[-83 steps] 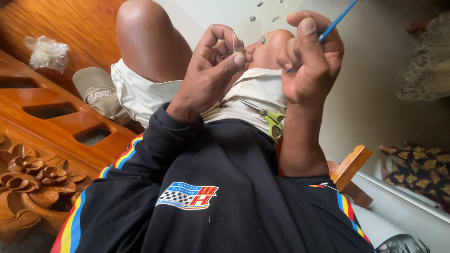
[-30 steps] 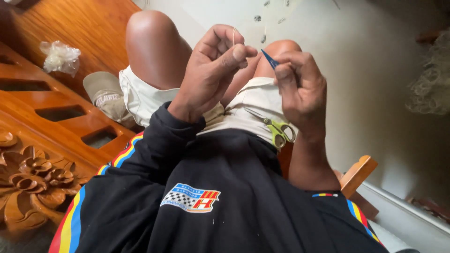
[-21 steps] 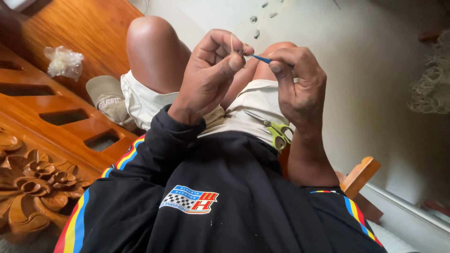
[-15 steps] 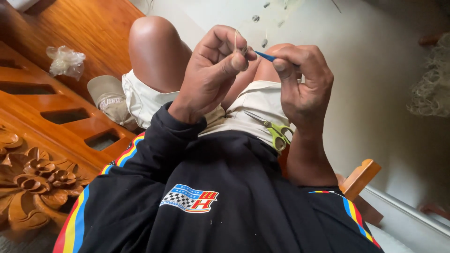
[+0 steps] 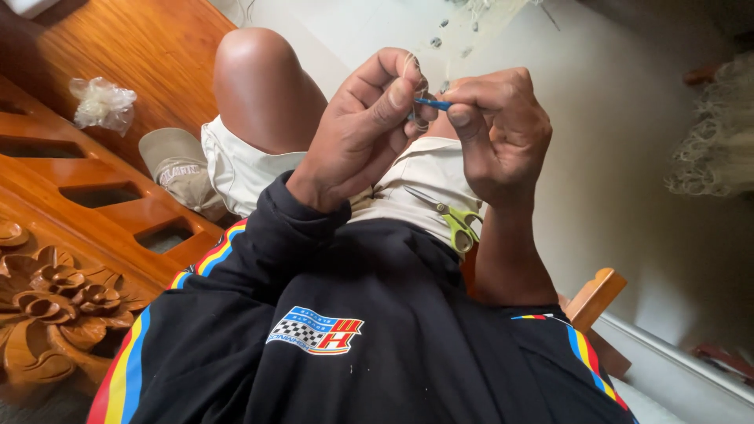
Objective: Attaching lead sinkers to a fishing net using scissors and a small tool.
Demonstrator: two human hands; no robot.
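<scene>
- Head view: a thin blue tool (image 5: pixel 433 103) is pinched by the right hand (image 5: pixel 499 133) above the lap.
- Pale thread (image 5: pixel 411 63) is gripped by the left hand (image 5: pixel 369 129), touching the tool's tip.
- Green-handled scissors (image 5: pixel 452 220) are laid on the shorts (image 5: pixel 424 177).

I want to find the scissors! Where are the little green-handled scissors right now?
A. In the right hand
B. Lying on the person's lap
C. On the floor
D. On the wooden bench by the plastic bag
B: the green-handled scissors lie on the pale shorts in the lap, under both hands, while the right hand pinches a thin blue tool against the left hand.
</scene>
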